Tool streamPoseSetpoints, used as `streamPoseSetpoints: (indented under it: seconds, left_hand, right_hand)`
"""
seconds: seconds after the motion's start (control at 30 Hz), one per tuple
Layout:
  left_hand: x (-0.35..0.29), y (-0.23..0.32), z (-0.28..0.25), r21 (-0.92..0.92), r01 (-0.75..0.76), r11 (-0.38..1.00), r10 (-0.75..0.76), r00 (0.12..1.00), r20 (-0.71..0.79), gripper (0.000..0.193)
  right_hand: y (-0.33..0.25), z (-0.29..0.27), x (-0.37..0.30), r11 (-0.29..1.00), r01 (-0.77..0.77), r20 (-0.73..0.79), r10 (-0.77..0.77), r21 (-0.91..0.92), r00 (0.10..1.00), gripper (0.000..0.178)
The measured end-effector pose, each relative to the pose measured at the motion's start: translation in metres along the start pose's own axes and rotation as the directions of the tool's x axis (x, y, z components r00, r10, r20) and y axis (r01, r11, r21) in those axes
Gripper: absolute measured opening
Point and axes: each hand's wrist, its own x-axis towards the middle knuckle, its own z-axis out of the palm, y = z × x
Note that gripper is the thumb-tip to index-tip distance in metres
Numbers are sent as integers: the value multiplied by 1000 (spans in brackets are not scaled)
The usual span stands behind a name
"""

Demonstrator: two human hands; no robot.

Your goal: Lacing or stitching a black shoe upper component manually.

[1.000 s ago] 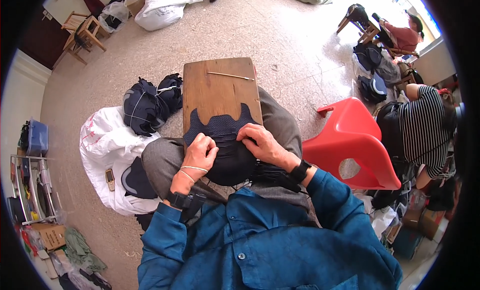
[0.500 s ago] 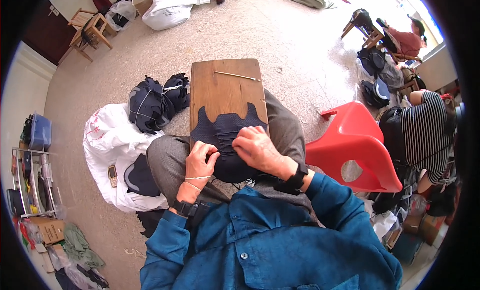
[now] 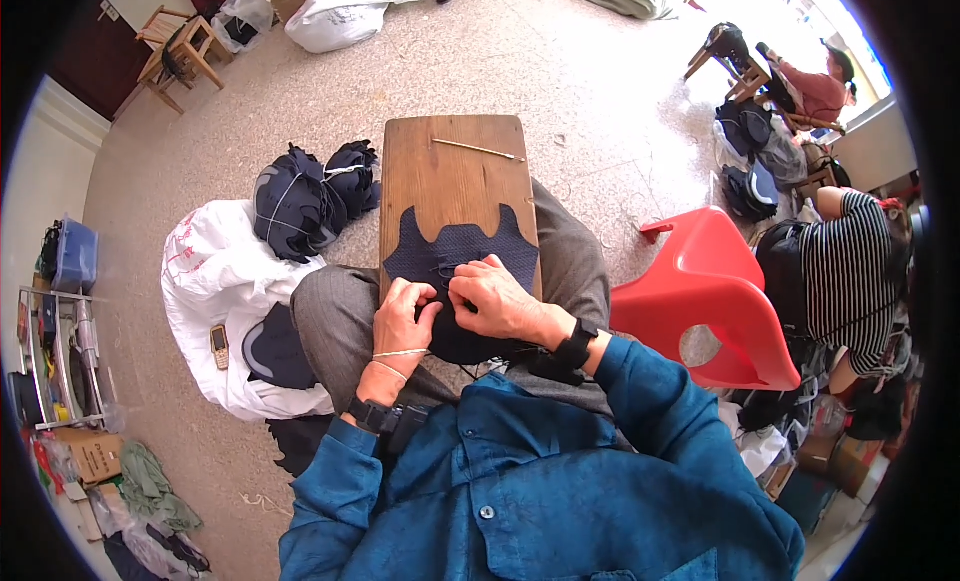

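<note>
A dark navy shoe upper (image 3: pixel 465 243) of textured fabric lies flat on the near end of a small wooden bench (image 3: pixel 450 181), between my knees. Dark lace (image 3: pixel 446 269) crosses its middle and is bunched there in loose loops. My left hand (image 3: pixel 404 319) rests at the upper's left side, thumb and forefinger pinched; what is between them is hidden. Over the lacing, my right hand (image 3: pixel 493 299) is closed, its curled fingers pinching the lace close to the left fingertips. A thin pale rod (image 3: pixel 478 149) lies across the bench's far end.
Tied bundles of dark shoe pieces (image 3: pixel 300 203) and a white sack (image 3: pixel 205 281) with a mobile phone (image 3: pixel 220 347) lie at my left. A red plastic chair (image 3: pixel 710 291) stands at my right, beside a person in a striped top (image 3: pixel 850 266). Another person (image 3: pixel 815 86) sits farther off.
My right hand has shifted slightly left and down, nearer my left hand. The lace lines visible across the upper now show as a small loose bunch. My left hand has barely moved.
</note>
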Motion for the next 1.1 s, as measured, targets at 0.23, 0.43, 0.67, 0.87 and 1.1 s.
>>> streamPoseSetpoints:
  seconds: [0.23, 0.43, 0.67, 0.87, 1.1]
  left_hand:
    - [2, 1, -1, -1, -22, 1000, 22, 1000, -11, 14]
    - [8, 9, 0, 51, 10, 999, -10, 1000, 3, 13]
    - [13, 6, 1, 43, 41, 998, -41, 999, 21, 14]
    - [-4, -15, -3, -70, 48, 996, -56, 991, -118, 12]
    - [-83, -3, -18, -144, 300, 943, -321, 933, -161, 52]
  right_hand:
    - [7, 2, -3, 999, 17, -62, -14, 48, 998, 7]
    - [12, -20, -44, 996, -90, -231, 88, 3, 969, 10]
    - [12, -29, -59, 997, -68, -159, 73, 38, 985, 10]
    - [9, -32, -68, 990, -142, -347, 125, -23, 929, 21]
    - [43, -20, -128, 719, -488, -270, 661, 496, 700, 24]
